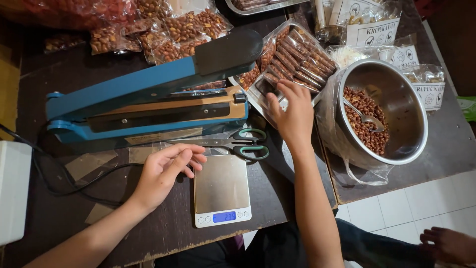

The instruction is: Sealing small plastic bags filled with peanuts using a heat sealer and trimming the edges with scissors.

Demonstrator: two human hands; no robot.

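Note:
My left hand (166,168) rests on the dark table with loosely curled fingers, just left of a small digital scale (221,191) whose steel plate is bare. My right hand (292,114) reaches forward over a metal tray (258,97) stacked with narrow sealed packets of peanuts (297,57), its fingertips on the nearest packets. Whether it grips one I cannot tell. Green-handled scissors (238,144) lie between the scale and a blue impulse sealer (144,104) with its arm raised.
A steel bowl (401,94) of peanuts with a spoon (367,118) stands at the right, on a plastic bag. Bags of nuts (173,30) and crackers (386,34) line the back. A white box (14,191) and black cable (54,173) are at left. Another person's foot (448,244) shows bottom right.

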